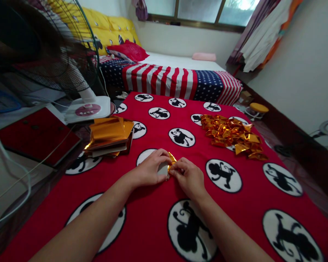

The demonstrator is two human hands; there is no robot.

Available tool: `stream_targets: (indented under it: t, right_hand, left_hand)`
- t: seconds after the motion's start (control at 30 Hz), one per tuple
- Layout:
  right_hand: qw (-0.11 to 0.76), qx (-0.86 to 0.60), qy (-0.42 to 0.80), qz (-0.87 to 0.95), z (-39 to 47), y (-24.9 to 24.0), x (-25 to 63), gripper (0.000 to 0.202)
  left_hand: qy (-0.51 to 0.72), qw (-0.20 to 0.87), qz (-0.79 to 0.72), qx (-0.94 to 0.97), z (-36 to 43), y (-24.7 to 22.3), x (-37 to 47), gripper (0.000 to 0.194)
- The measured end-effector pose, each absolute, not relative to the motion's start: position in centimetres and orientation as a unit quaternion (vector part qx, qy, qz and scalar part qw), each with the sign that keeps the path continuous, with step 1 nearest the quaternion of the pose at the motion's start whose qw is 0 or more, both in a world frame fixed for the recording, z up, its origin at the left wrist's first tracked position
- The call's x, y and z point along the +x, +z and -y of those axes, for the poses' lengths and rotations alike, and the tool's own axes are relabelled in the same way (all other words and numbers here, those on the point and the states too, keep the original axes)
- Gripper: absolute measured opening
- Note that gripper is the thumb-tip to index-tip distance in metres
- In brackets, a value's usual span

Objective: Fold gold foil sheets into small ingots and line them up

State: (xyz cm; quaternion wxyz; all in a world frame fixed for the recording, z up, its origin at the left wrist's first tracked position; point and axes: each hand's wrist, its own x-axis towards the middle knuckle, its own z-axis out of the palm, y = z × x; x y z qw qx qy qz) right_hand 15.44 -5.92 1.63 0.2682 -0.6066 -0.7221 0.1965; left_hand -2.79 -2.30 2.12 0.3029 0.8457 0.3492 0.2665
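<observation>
Between my two hands is a small piece of shiny gold foil paper (171, 158), its edges partly covered by fingers. My left hand (153, 168) grips it from the left, thumb and fingers curved around its side. From the right, my right hand (190, 176) pinches the paper's edge with thumb and fingertips. A stack of flat gold foil sheets (109, 133) lies to the left, beyond my left hand. Off to the right is a heap of folded gold foil pieces (232, 134).
The red cloth (153, 225) with monkey prints covers the surface under my hands. An electric fan (89, 107) stands at the left, near a dark red board (35, 133) and a white cable (27, 174). Behind is a bed (164, 78); a yellow-topped stool (259, 107) stands far right.
</observation>
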Motion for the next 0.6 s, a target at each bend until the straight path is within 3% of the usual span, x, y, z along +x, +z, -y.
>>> stream_targets:
  t: [0.4, 0.6]
  right_hand:
    - [0.24, -0.634, 0.17, 0.716, 6.0, 1.97, 14.68, 0.008]
    - [0.227, -0.639, 0.158, 0.717, 5.94, 2.0, 14.63, 0.006]
  left_hand:
    - [0.265, 0.318, -0.352, 0.839, 2.26, 2.4, -2.82, 0.034]
    - [0.28, 0.308, -0.402, 0.816, 2.43, 2.33, -2.02, 0.015]
